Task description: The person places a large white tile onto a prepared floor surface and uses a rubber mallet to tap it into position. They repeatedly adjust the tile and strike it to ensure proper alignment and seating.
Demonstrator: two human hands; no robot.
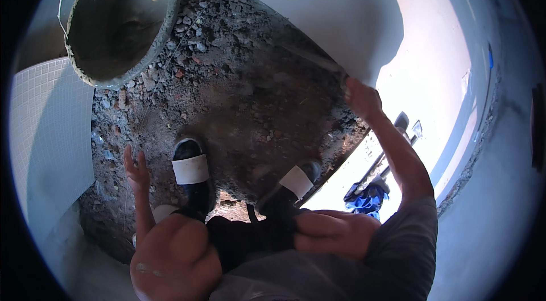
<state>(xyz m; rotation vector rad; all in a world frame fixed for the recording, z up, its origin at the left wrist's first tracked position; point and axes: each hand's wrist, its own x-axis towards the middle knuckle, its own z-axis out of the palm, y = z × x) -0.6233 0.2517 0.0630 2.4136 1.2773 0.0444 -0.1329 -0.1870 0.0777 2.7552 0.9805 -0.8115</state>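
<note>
My right hand (363,100) is closed at the right, close to the edge of a large pale tile (318,2). It grips what looks like a trowel (310,57), whose thin blade points left over the rubble and is smeared by motion; its handle is mostly hidden in the fist. My left hand (136,171) is raised above the ground at the left, fingers apart, holding nothing. Between my hands lies a bed of dark, loose soil and rubble (244,96), smoother towards the middle.
A large bucket (172,11) with grey mortar inside stands at the upper left. Below it, a tile with a gridded face (48,113) lies along the left. My slippered feet (191,169) stand on the soil. Long-handled tools and a blue cloth (368,201) lie on the bright floor, right.
</note>
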